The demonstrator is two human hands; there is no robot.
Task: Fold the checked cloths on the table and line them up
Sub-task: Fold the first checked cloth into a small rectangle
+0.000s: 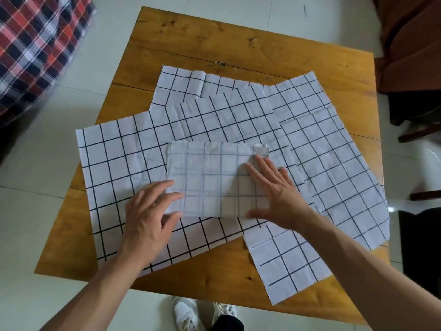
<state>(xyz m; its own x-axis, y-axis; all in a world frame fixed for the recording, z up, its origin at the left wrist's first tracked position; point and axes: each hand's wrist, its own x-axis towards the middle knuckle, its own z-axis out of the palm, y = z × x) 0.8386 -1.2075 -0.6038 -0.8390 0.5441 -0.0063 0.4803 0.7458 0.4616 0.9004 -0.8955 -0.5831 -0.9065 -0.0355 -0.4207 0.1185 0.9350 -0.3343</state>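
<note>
Wooden table (191, 44) holds checked cloths (114, 163); both hands press one.

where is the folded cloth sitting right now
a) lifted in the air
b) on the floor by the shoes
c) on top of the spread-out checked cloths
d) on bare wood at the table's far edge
c: the folded cloth lies flat on the unfolded checked cloths, under both the left hand and the right hand.
</note>
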